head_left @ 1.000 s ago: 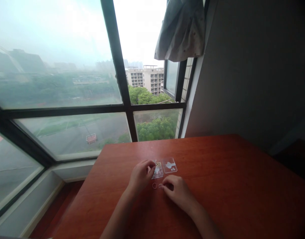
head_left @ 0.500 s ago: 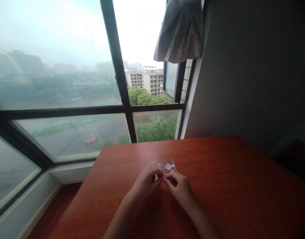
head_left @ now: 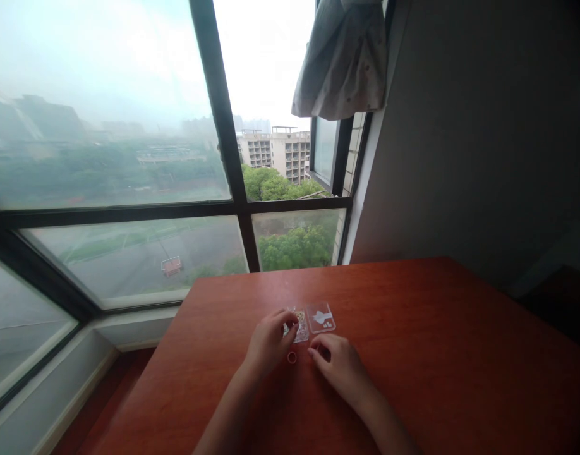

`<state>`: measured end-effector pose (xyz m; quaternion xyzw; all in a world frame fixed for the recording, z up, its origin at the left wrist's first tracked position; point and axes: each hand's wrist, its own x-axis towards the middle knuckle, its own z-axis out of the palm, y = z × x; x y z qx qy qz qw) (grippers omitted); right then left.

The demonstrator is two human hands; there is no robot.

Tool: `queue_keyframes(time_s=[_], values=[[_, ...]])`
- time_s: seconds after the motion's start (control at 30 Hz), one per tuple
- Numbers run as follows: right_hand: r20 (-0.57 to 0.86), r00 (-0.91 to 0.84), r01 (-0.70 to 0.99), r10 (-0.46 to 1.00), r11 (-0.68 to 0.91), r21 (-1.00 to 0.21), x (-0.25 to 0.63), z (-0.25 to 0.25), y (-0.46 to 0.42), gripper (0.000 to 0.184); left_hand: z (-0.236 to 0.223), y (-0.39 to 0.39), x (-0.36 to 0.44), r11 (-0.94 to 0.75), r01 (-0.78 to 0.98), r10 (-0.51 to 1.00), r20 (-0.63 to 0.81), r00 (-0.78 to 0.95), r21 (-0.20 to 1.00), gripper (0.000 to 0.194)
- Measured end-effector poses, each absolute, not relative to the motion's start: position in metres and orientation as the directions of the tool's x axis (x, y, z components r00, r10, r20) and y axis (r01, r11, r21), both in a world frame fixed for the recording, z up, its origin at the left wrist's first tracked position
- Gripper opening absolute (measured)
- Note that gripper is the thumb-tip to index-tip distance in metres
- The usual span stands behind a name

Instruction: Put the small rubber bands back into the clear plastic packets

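My left hand bends over a small clear plastic box, its thumb and index finger brought together above the left part. Whatever those fingertips hold, if anything, is too small to make out. Inside the box lie several small rings or loops, partly hidden by the hand. My right hand is just right of the box's front, thumb and index finger pinched; anything between them cannot be made out. A small pale ring lies flat on the table between the hands, touched by neither.
The clear lid, with a whitish shape on it, lies to the right of the box. All of it rests on a reddish-brown wooden table. Behind stand a dark-framed window, a hanging curtain and a grey wall.
My hands, fingertips together before, have moved apart. The left went up and left over the box, the right slightly down. The pale ring now shows on the table.
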<state>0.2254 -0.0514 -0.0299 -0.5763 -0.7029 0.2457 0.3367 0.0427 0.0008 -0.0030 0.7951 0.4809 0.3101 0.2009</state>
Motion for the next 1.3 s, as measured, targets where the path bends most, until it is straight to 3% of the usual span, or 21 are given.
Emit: queue_keyframes(time_s=[0.33, 0.53, 0.83, 1.1, 1.3], values=[[0.141, -0.114, 0.757, 0.983, 0.178, -0.629, 0.213, -0.026, -0.057, 0.012, 0.0, 0.007, 0.03, -0.421, 0.686, 0.906, 0.306, 0.291, 0.594, 0.016], [0.155, -0.049, 0.821, 0.987, 0.128, -0.556, 0.203, -0.028, -0.059, 0.024, 0.001, 0.007, 0.028, -0.417, 0.691, 0.908, 0.309, 0.283, 0.591, 0.017], [0.184, -0.017, 0.833, 0.983, 0.116, -0.541, 0.198, -0.027, -0.059, 0.026, 0.002, 0.009, 0.026, -0.424, 0.675, 0.906, 0.302, 0.298, 0.605, 0.018], [0.184, -0.103, 0.799, 0.978, 0.191, -0.57, 0.202, -0.025, -0.059, 0.001, 0.002, 0.009, 0.026, -0.435, 0.671, 0.9, 0.32, 0.297, 0.6, 0.016], [0.22, -0.179, 0.743, 0.959, 0.278, -0.609, 0.203, -0.029, -0.057, 0.012, 0.002, 0.009, 0.026, -0.447, 0.663, 0.894, 0.328, 0.306, 0.6, 0.016]])
